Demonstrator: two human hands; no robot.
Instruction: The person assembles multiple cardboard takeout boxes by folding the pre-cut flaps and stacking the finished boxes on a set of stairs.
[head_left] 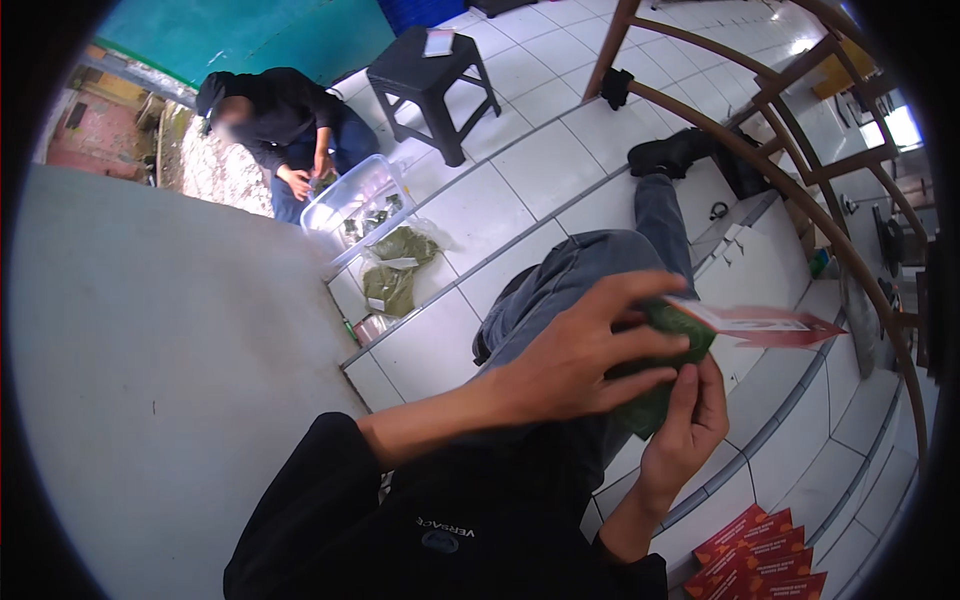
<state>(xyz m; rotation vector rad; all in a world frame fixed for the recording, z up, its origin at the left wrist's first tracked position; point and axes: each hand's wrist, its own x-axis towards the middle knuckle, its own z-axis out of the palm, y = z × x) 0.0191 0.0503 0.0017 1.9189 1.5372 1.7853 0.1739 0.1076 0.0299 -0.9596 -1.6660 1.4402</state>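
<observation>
Green packet (645, 412): located between both hands, above the grey trouser leg (590, 265). Its long axis slants from upper right to lower left; its upper end adjoins a blurred red-and-white card (765, 325). Whether the two are fastened together cannot be told

Left hand (590, 345): reaches across from the left, fingers spread over the packet's face; whether they press or merely rest is unclear. Right hand (690, 420): pinches the packet's lower right side between thumb and fingers

Governing relation: the card projects to the right, past the fingers of both hands, its long axis nearly level in view and its pointed tip free. The right hand's fingertips lie nearer to it, just below

Clearance: the curved wooden rail (865, 275) appears beyond the tip; depth between them cannot be judged. White tiled steps (725, 497) lie below, with fanned red packs (760, 555) near the right forearm
</observation>
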